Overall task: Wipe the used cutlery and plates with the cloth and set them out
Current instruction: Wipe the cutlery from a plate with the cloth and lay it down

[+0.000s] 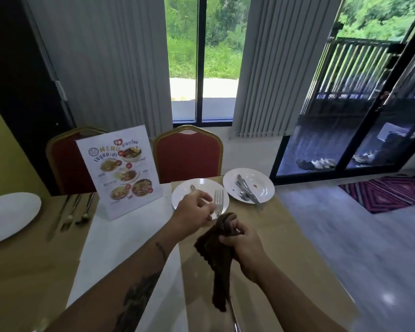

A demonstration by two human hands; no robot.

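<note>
Tattooed left forearm is nearest, reaching in from the lower edge. The left hand pinches the fork on its shaft, tines up, held over the near plate. The right hand is closed round a dark brown cloth. The top of the cloth is bunched about the fork's lower handle, and the rest hangs loose above the table. One utensil tip shows on the near plate behind the left hand; what kind, I cannot tell. Just to the right, not touching, the far plate carries a pile of cutlery and a small red smear. At the far left sits a third plate, with a laid set of cutlery beside it. A menu card stands between that set and the near plate. Two red chairs stand behind the table.
</note>
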